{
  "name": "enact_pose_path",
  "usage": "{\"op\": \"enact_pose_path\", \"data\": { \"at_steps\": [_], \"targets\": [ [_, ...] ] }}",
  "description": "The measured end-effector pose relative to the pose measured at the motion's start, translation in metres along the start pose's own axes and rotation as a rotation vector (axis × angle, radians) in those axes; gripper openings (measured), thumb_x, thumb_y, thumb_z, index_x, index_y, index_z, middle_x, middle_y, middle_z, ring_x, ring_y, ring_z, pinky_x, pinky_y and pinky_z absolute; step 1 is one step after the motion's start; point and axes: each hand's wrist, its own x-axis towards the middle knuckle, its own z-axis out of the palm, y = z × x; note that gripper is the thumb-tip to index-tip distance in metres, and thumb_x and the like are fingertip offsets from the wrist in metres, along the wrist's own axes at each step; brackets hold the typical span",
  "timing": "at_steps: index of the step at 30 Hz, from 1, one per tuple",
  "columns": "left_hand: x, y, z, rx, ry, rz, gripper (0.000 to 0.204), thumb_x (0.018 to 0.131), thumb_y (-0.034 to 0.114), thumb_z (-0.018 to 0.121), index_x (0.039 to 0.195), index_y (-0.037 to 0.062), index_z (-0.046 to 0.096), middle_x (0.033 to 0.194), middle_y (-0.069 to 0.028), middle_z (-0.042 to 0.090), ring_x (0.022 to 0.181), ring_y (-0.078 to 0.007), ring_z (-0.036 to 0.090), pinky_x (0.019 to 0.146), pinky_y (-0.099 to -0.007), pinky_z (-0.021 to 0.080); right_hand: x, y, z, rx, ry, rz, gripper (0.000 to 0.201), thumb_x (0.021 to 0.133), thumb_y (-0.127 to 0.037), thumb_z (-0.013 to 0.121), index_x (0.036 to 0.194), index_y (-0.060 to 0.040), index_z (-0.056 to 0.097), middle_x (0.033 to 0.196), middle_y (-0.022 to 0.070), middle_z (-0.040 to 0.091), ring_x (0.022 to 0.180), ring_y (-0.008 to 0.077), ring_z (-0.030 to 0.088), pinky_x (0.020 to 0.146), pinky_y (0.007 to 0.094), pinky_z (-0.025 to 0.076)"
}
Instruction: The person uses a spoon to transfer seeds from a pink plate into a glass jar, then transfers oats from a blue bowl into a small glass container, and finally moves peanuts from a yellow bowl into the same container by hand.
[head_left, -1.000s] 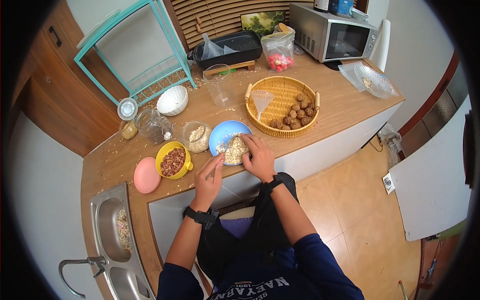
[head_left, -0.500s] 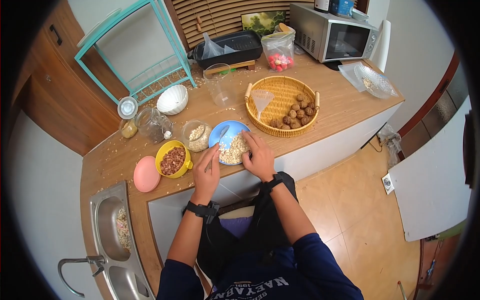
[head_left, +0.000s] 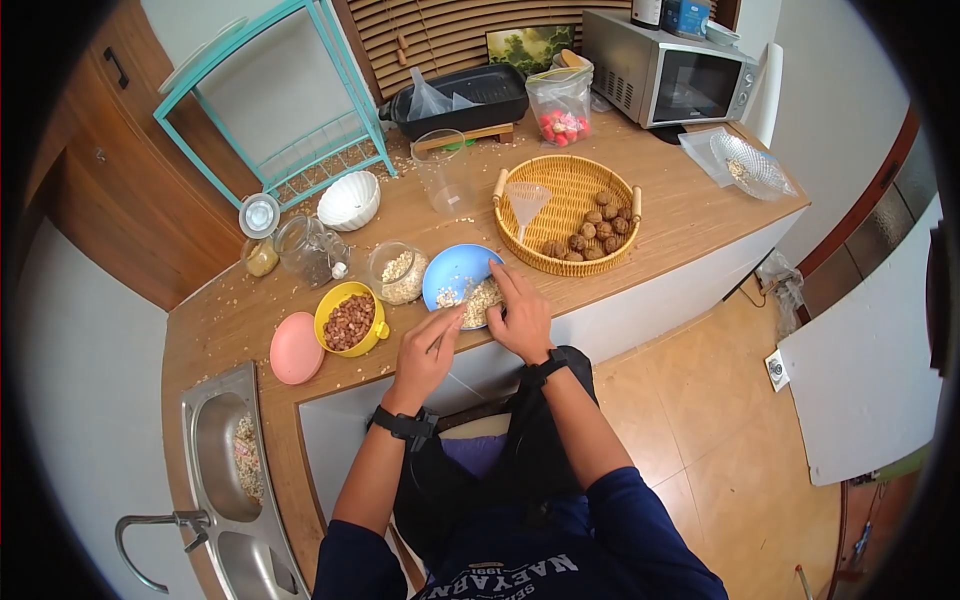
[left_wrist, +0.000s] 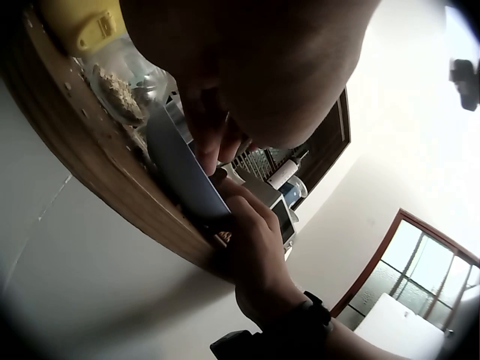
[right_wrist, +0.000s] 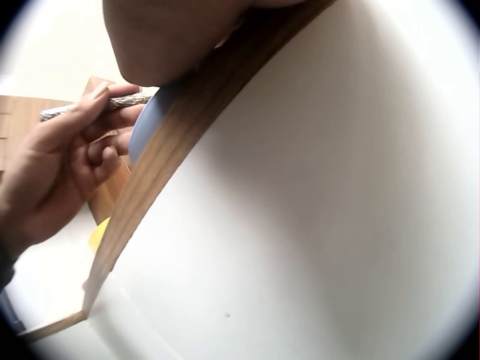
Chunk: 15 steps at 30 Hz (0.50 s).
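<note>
A blue plate [head_left: 455,264] near the counter's front edge has rolled oats [head_left: 483,300] heaped on its near right part. My left hand [head_left: 424,352] pinches the patterned metal handle of a spoon [right_wrist: 124,101], whose front end dips among the oats. On the plate's right side, my right hand [head_left: 523,318] holds the rim, with fingers reaching over the oats and the thumb at the near edge. Just left of the plate stands a glass jar [head_left: 398,282] of oats. Beside it, a yellow bowl [head_left: 381,331] holds reddish-brown nuts.
A wicker tray [head_left: 560,175] with walnuts and a clear funnel [head_left: 527,203] sits behind my right hand. Further left lie a pink lid [head_left: 297,348] and the sink [head_left: 215,400]. A clear plastic cup [head_left: 443,180] and a white fluted bowl [head_left: 349,201] stand behind.
The spoon first lay in the oats, then showed toward the plate's far left side, and is now back among the oats. My left hand shifted right again; my right hand stayed on the plate.
</note>
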Motion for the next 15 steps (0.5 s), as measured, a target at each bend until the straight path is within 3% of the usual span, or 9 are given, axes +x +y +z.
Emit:
{"op": "enact_pose_path", "data": {
  "at_steps": [2,5,7,11,14,15],
  "targets": [
    [-0.003,0.0,-0.002,0.001,-0.055,0.038,0.023,0.102,0.006,0.064,0.122,-0.0032,0.072,0.112,-0.0211,0.075,0.1,-0.0313,0.075,0.088,-0.0367,0.057,0.0,0.001,-0.001,0.0,0.01,-0.007,0.064,0.078,-0.012,0.06,0.141,-0.0045,0.06,0.127,0.0135,0.068,0.097,0.0328,0.066,0.081,0.0437,0.056],
    [-0.002,0.003,-0.009,-0.004,0.042,-0.012,0.022,0.101,0.005,0.063,0.119,-0.0032,0.073,0.109,-0.0209,0.075,0.097,-0.0338,0.074,0.085,-0.0388,0.057,0.0,0.001,0.0,-0.008,-0.018,-0.001,0.055,0.078,-0.011,0.06,0.132,-0.0053,0.066,0.122,0.0103,0.07,0.096,0.0312,0.066,0.08,0.0431,0.057],
    [0.002,0.008,-0.019,0.205,0.142,0.057,0.018,0.101,0.007,0.062,0.111,-0.0028,0.073,0.104,-0.0202,0.074,0.091,-0.0361,0.073,0.08,-0.0402,0.056,-0.001,0.002,0.002,-0.004,-0.015,-0.017,0.047,0.078,-0.011,0.061,0.123,-0.0067,0.071,0.119,0.0073,0.07,0.095,0.0301,0.066,0.079,0.0421,0.057],
    [0.006,0.015,-0.037,0.44,0.094,0.129,0.018,0.101,0.012,0.062,0.105,-0.0023,0.073,0.094,-0.0192,0.074,0.086,-0.0379,0.071,0.074,-0.0394,0.055,-0.001,0.002,0.002,-0.006,-0.025,0.012,0.041,0.077,-0.011,0.061,0.116,-0.0073,0.074,0.118,0.0064,0.07,0.095,0.0301,0.066,0.078,0.0422,0.057],
    [0.006,0.015,-0.039,0.284,0.097,-0.006,0.021,0.103,0.016,0.06,0.105,-0.001,0.073,0.089,-0.0183,0.075,0.08,-0.0315,0.073,0.072,-0.0369,0.054,-0.002,0.002,0.001,-0.001,-0.009,-0.013,0.04,0.078,-0.011,0.061,0.115,-0.0075,0.074,0.116,0.0064,0.071,0.093,0.0301,0.065,0.078,0.0422,0.057],
    [0.007,0.016,-0.04,0.183,0.079,-0.162,0.024,0.105,0.017,0.06,0.106,-0.0032,0.072,0.089,-0.0163,0.075,0.079,-0.0283,0.073,0.074,-0.036,0.055,-0.002,0.001,0.001,-0.001,-0.014,-0.002,0.039,0.078,-0.011,0.061,0.115,-0.0073,0.075,0.115,0.0066,0.071,0.093,0.0302,0.065,0.078,0.0422,0.057]
  ]
}}
